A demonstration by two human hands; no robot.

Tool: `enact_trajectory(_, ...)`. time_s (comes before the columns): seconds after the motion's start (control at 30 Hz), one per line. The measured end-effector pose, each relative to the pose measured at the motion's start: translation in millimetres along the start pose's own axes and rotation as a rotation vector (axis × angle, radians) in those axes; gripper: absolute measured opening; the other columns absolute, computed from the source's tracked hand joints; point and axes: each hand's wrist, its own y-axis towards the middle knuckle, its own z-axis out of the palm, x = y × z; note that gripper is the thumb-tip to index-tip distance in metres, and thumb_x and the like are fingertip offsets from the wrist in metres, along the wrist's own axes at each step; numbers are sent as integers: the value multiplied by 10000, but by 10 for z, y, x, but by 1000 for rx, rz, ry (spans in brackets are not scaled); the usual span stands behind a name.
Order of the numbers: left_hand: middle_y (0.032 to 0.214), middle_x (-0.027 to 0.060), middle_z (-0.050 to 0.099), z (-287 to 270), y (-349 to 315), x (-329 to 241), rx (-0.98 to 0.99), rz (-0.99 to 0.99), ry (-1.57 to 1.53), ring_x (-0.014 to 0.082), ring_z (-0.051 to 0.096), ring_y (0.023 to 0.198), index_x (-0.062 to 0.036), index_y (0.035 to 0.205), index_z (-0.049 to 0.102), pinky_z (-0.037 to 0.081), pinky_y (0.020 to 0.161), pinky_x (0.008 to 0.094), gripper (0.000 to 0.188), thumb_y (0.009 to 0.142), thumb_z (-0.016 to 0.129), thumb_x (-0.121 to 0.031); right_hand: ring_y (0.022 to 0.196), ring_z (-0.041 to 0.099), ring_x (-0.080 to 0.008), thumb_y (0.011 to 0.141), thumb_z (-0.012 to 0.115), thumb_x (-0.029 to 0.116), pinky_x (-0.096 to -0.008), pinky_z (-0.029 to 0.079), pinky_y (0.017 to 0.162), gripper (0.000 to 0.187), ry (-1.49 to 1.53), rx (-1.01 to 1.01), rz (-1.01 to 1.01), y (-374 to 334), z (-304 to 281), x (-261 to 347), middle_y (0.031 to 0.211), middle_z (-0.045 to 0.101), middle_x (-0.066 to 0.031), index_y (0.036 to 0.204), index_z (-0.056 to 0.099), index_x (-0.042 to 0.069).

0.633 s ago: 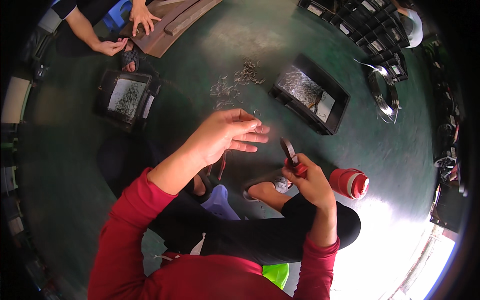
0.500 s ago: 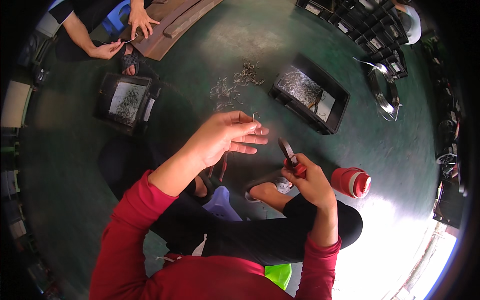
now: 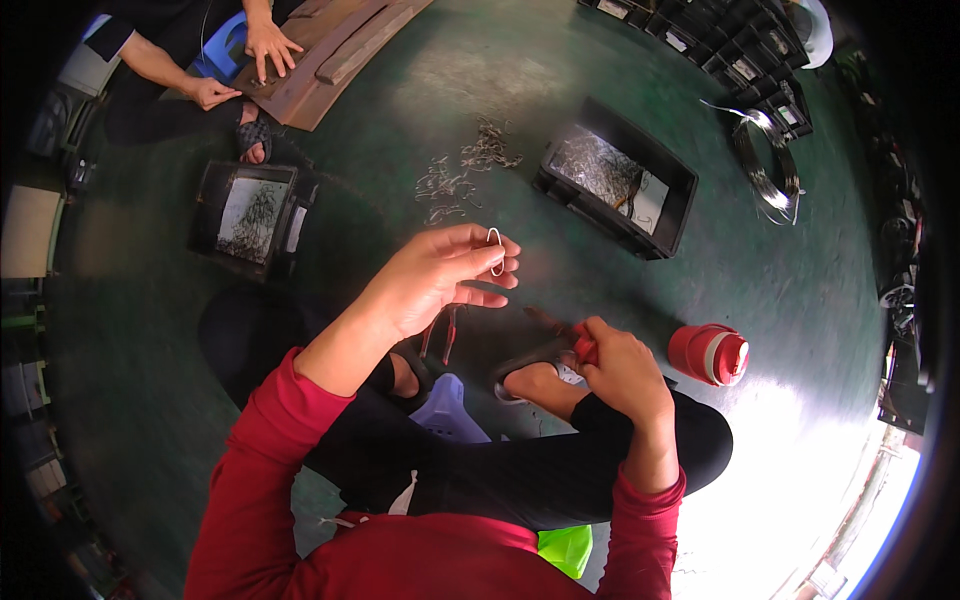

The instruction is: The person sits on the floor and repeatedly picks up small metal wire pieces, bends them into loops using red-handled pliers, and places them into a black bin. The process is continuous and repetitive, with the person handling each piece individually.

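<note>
My left hand (image 3: 425, 280) is raised in front of me. Its thumb and forefinger pinch a small bent wire hook (image 3: 499, 246), which looks like a narrow loop from here; the other fingers are loosely spread. Lower and to the right, my right hand (image 3: 630, 372) is closed round the red grip of a pair of pliers (image 3: 585, 345). Their dark jaws point left, apart from the wire hook. Beyond my left hand, loose wire hooks (image 3: 440, 185) lie in small heaps on the green floor.
Black crates with wire pieces stand left (image 3: 207, 215) and right (image 3: 680, 215). A red cup (image 3: 705, 354) stands by my right knee; red-handled pliers (image 3: 450, 340) lie between my feet. Far right are a wire coil (image 3: 765, 170) and stacked crates (image 3: 735, 65). A co-worker's hands (image 3: 268, 45) work at a board (image 3: 300, 100).
The pliers have swung down and left in my right hand, away from the hook. The wire hook has turned in my left fingers. The co-worker's hands have shifted slightly.
</note>
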Motion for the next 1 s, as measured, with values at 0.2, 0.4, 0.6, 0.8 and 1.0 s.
enact_trajectory(0.2,994,60,646,-44,106,59,71,-10,-19,170,650,877,-24,1089,657,559,820,377,196,951,607,-153,948,635,-394,788,695,147,-470,490,811,308,-34,5,5,-48,52,-55,961,679,-200,1049,597,16)
enact_trajectory(0.4,922,23,659,276,1138,-71,-25,295,602,100,631,767,4,1059,691,538,721,253,255,953,627,-219,840,661,-398,658,690,431,-450,522,809,526,-83,-63,-43,-45,139,-107,833,678,-219,911,612,-23)
enact_trajectory(0.6,1134,153,686,689,2512,-442,-179,666,1122,274,655,1061,-46,1182,656,504,917,361,329,942,587,-261,827,668,-360,668,699,420,-432,523,782,498,-142,-144,11,-15,198,-205,807,674,-192,923,623,-1)
enact_trajectory(0.8,1072,119,711,-828,2950,-374,-362,453,1168,228,682,984,-90,1138,688,521,856,338,282,922,606,-251,829,659,-351,767,648,102,-459,495,747,238,-183,-164,3,-51,132,-251,853,656,-180,958,562,-11)
enact_trajectory(1.0,1352,157,527,-2219,2630,959,-620,61,1518,359,503,1233,-185,1324,561,431,1016,439,431,916,601,-319,853,635,-332,715,702,108,-432,471,788,293,-278,-29,-6,79,164,-270,858,628,-155,950,556,13)
